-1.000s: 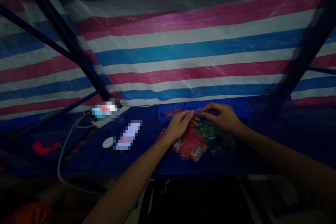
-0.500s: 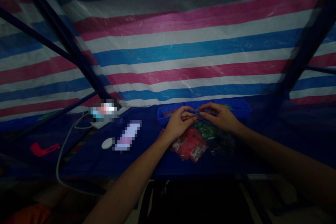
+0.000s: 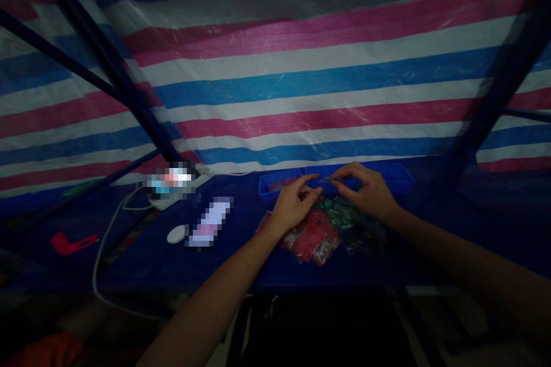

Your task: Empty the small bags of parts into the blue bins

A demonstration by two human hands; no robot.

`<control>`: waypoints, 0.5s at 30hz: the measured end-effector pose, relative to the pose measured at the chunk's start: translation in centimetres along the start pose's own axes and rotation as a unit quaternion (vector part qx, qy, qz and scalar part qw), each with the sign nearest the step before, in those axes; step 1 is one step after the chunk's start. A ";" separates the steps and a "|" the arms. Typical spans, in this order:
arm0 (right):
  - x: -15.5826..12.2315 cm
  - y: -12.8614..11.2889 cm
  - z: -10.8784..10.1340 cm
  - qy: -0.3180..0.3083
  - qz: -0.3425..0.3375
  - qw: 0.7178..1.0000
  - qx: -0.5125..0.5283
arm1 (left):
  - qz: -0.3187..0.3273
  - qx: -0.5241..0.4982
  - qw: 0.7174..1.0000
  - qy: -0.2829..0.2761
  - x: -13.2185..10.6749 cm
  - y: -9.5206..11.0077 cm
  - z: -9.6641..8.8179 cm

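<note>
My right hand [image 3: 365, 189] pinches a small, thin, pale piece [image 3: 328, 179] between thumb and fingertips; its kind is too small to make out. Facing it, my left hand [image 3: 296, 200] has its index finger and thumb apart, with nothing visible between them. Below the left hand lie red packets [image 3: 314, 235] in clear plastic. Green packets [image 3: 340, 212] are heaped between the hands. Dark clear-wrapped packets [image 3: 365, 238] lie under my right wrist. Behind the hands stand blue bins [image 3: 269, 196], the left one with some reddish contents.
To the left on the blue table [image 3: 267, 272] lie a blurred-out phone [image 3: 210, 222], a white oval object [image 3: 177, 234] and a power strip [image 3: 202, 179] with a cable [image 3: 101, 258]. A red object [image 3: 69, 245] sits farther left. Dark frame poles [image 3: 142, 120] flank the striped sheet [image 3: 301, 80].
My hands have drawn slightly apart. The small piece has come away from the left fingertips with my right hand, which has shifted up a little.
</note>
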State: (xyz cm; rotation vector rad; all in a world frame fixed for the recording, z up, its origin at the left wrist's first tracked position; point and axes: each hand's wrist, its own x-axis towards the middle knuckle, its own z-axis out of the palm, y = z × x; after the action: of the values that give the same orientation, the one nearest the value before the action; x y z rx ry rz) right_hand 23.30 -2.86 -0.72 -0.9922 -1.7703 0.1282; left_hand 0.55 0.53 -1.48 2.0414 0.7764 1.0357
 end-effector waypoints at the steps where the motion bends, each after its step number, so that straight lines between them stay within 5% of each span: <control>1: 0.0 0.0 -0.1 -0.001 -0.022 1.000 -0.011 | 0.003 -0.022 1.000 -0.013 0.0 0.2 0.1; 4: 0.1 0.0 0.0 -0.040 -0.077 0.996 -0.018 | 0.001 -0.084 0.996 -0.031 0.1 0.2 0.3; 8: 0.3 0.0 0.4 -0.097 -0.135 0.986 -0.013 | -0.024 -0.118 0.993 0.010 0.5 -0.4 0.2; 15: 0.0 -0.4 0.2 -0.067 -0.064 0.996 0.010 | -0.014 -0.097 0.994 0.046 0.6 -1.0 0.2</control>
State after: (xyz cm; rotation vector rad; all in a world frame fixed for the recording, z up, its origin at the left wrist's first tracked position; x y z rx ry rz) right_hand 22.97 -3.04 -0.62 -0.8699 -1.9477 0.1330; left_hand 0.80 1.50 -2.13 1.8244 0.7201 1.1490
